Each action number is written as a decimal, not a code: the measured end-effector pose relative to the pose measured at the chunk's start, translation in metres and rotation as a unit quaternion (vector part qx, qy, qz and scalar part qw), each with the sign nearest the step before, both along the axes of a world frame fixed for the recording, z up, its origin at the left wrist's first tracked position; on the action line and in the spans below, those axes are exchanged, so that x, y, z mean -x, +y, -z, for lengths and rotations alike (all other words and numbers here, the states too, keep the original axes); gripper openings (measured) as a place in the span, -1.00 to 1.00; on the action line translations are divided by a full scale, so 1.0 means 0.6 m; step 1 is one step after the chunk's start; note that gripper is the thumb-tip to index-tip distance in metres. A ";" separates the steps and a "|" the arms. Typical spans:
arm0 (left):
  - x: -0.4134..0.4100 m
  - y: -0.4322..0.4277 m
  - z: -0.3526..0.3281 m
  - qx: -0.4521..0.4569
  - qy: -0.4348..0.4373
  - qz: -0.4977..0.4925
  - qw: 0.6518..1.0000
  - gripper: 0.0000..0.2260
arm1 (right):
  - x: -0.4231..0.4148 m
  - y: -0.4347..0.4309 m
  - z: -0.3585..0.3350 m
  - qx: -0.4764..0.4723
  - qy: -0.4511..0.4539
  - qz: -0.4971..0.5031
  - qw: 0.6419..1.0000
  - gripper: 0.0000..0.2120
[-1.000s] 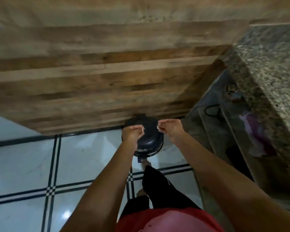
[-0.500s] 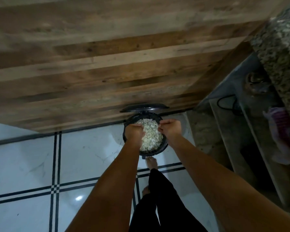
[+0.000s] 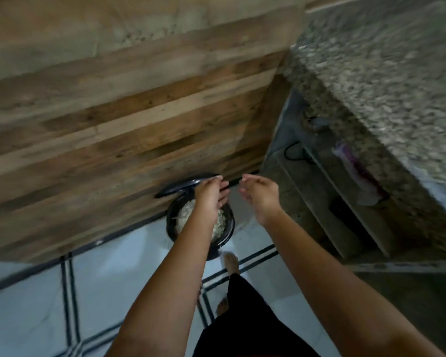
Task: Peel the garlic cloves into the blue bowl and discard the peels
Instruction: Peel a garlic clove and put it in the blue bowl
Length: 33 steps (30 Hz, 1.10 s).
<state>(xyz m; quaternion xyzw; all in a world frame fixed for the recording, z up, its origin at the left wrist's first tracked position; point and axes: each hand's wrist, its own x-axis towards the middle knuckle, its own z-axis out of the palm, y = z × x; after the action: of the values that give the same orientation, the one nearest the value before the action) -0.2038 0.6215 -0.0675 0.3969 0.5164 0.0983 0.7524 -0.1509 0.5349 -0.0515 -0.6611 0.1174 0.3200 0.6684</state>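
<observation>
A black pedal bin [image 3: 172,222] stands on the floor against the wooden wall, its lid [image 3: 180,188] raised. Pale garlic peels [image 3: 184,216] fill the inside. My left hand [image 3: 211,195] hovers over the bin with its fingers relaxed and nothing in it. My right hand [image 3: 260,195] hangs just right of the bin, palm turned left, fingers loosely curved and empty. My foot [image 3: 231,262] rests at the bin's base. The blue bowl and the garlic cloves are out of view.
A speckled granite counter [image 3: 386,73] juts in at the upper right, with shelves [image 3: 327,191] and a purple-and-white bag [image 3: 355,171] under it. A wood-plank wall [image 3: 113,112] rises behind the bin. White floor tiles with dark lines [image 3: 36,305] spread to the left.
The bin lid went from down to raised, showing the peels. Both hands, pinched together over the bin before, have spread apart and loosened, and the view has shifted.
</observation>
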 end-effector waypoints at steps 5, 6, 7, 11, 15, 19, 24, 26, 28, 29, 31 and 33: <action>-0.079 -0.165 -0.119 -0.035 -0.080 0.138 0.987 -0.87 | -0.032 -0.195 -0.113 -0.080 -0.040 0.188 0.978 -0.90; -0.098 -0.205 -0.137 -0.036 -0.098 0.171 0.980 -0.86 | -0.039 -0.237 -0.134 -0.087 -0.055 0.225 0.969 -0.90; -0.115 -0.248 -0.157 -0.036 -0.114 0.207 0.971 -0.85 | -0.044 -0.279 -0.155 -0.089 -0.070 0.259 0.959 -0.89; -0.160 -0.429 -0.215 -0.034 -0.173 0.348 0.921 -0.84 | -0.045 -0.460 -0.214 -0.119 -0.114 0.367 0.915 -0.89; -0.184 -0.604 -0.252 -0.020 -0.210 0.433 0.876 -0.87 | -0.037 -0.636 -0.244 -0.119 -0.157 0.450 0.871 -0.90; -0.197 -0.769 -0.273 -0.020 -0.217 0.504 0.836 -0.90 | -0.041 -0.800 -0.244 -0.056 -0.182 0.489 0.851 -0.90; -0.220 -0.924 -0.261 -0.026 -0.192 0.563 0.804 -0.88 | -0.073 -0.979 -0.192 0.118 -0.158 0.466 0.862 -0.89; -0.232 -0.959 -0.252 -0.029 -0.175 0.566 0.805 -0.89 | -0.093 -1.036 -0.163 0.210 -0.136 0.445 0.860 -0.84; -0.244 -0.982 -0.242 -0.036 -0.159 0.562 0.811 -0.90 | -0.112 -1.076 -0.138 0.270 -0.121 0.423 0.856 -0.92; -0.250 -0.989 -0.238 -0.039 -0.153 0.560 0.813 -0.90 | -0.118 -1.086 -0.134 0.295 -0.120 0.409 0.855 -0.98; -0.263 -0.998 -0.230 -0.039 -0.148 0.554 0.818 -0.92 | -0.128 -1.098 -0.129 0.336 -0.122 0.374 0.856 -0.91; -0.278 -1.005 -0.224 -0.045 -0.149 0.551 0.820 -0.92 | -0.138 -1.107 -0.122 0.375 -0.126 0.340 0.853 -0.85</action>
<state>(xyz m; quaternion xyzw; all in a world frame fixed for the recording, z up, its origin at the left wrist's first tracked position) -0.0372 0.0182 0.0668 0.6294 0.0880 -0.2516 0.7300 -0.0683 -0.1293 0.0216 -0.8149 0.3611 -0.0815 0.4460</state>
